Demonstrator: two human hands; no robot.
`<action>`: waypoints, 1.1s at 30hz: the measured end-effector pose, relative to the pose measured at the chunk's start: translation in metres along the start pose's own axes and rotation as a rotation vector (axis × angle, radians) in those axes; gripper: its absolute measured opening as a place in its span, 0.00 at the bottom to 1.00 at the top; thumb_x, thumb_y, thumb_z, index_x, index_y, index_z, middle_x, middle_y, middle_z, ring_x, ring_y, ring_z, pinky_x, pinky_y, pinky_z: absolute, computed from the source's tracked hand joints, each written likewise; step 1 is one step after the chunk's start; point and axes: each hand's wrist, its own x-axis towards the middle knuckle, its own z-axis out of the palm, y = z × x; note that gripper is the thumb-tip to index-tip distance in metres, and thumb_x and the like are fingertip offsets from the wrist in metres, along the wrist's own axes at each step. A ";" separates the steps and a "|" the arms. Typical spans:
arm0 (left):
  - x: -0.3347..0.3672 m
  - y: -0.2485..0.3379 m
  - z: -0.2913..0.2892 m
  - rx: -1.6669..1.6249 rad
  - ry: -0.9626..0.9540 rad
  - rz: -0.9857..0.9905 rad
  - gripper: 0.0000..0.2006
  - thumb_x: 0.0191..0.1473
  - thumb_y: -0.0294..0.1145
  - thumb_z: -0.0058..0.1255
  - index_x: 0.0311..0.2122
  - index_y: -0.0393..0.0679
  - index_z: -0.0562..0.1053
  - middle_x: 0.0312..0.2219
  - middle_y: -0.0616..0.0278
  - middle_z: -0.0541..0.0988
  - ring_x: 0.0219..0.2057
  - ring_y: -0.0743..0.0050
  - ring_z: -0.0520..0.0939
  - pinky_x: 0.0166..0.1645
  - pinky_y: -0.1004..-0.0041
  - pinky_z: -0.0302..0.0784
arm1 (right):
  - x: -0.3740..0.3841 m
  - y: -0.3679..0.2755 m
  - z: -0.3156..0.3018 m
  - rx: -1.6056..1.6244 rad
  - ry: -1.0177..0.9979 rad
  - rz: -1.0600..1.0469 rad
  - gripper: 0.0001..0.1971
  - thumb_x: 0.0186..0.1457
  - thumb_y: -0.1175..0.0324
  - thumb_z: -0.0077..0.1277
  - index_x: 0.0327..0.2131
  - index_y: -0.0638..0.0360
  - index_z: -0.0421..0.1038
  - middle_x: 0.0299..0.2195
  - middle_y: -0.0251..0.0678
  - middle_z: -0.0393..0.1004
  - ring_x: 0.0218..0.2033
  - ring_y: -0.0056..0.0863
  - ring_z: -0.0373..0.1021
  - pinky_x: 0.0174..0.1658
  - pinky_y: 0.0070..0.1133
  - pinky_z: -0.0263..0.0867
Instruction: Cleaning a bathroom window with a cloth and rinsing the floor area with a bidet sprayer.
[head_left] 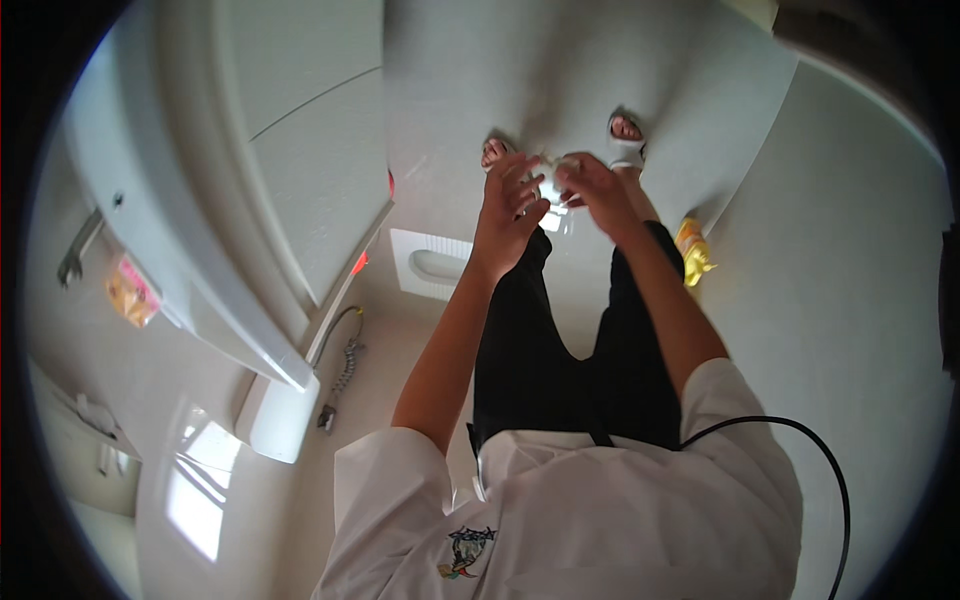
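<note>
Head view: small pale object (550, 190) between both hands (552, 195).

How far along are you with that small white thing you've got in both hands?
Done: nothing visibly finished. In hand: the left hand and right hand meet on a small pale object, too blurred to identify. Left: the yellow item lies untouched on the floor beside the right leg, and the squat pan sits apart, unattended.

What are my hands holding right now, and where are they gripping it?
Left hand and right hand pinch a small pale thing between the fingertips; what it is cannot be told.
</note>
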 end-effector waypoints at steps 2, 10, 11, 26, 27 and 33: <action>0.031 -0.043 -0.011 0.156 -0.031 -0.060 0.25 0.58 0.22 0.53 0.59 0.44 0.60 0.59 0.50 0.66 0.58 0.62 0.70 0.59 0.68 0.70 | 0.029 0.015 -0.045 -0.176 0.047 -0.047 0.19 0.60 0.57 0.56 0.49 0.57 0.70 0.32 0.28 0.75 0.30 0.14 0.71 0.33 0.16 0.69; 0.182 -0.225 -0.184 0.002 0.490 -0.542 0.25 0.60 0.36 0.50 0.60 0.54 0.58 0.52 0.61 0.67 0.51 0.52 0.75 0.51 0.53 0.74 | 0.161 0.095 -0.221 -0.590 0.232 -0.200 0.18 0.59 0.51 0.55 0.43 0.55 0.72 0.28 0.29 0.77 0.28 0.15 0.70 0.31 0.19 0.64; 0.201 -0.225 -0.230 0.009 0.567 -0.535 0.26 0.60 0.38 0.49 0.61 0.54 0.57 0.52 0.61 0.67 0.53 0.51 0.74 0.52 0.52 0.73 | 0.179 0.090 -0.222 -0.554 0.216 -0.148 0.18 0.60 0.50 0.54 0.43 0.54 0.72 0.27 0.29 0.77 0.27 0.15 0.69 0.31 0.19 0.64; 0.280 -0.222 -0.396 1.030 1.406 -0.473 0.39 0.57 0.51 0.40 0.59 0.18 0.58 0.57 0.22 0.63 0.62 0.32 0.64 0.69 0.54 0.51 | 0.275 0.124 -0.184 -0.449 0.213 0.119 0.15 0.62 0.57 0.54 0.46 0.56 0.71 0.33 0.23 0.71 0.31 0.11 0.63 0.34 0.14 0.63; 0.273 -0.223 -0.461 1.208 1.495 -0.297 0.39 0.57 0.51 0.41 0.59 0.19 0.60 0.57 0.23 0.64 0.63 0.31 0.62 0.69 0.54 0.51 | 0.298 0.118 -0.172 -0.448 0.155 0.079 0.15 0.62 0.57 0.54 0.46 0.56 0.71 0.33 0.23 0.71 0.31 0.11 0.63 0.34 0.14 0.63; 0.260 -0.261 -0.462 1.246 1.507 -0.296 0.31 0.60 0.46 0.41 0.57 0.25 0.65 0.55 0.29 0.69 0.59 0.36 0.68 0.66 0.53 0.55 | 0.344 0.082 -0.174 -0.771 0.030 0.072 0.17 0.64 0.54 0.50 0.47 0.56 0.71 0.30 0.23 0.66 0.30 0.12 0.62 0.39 0.16 0.63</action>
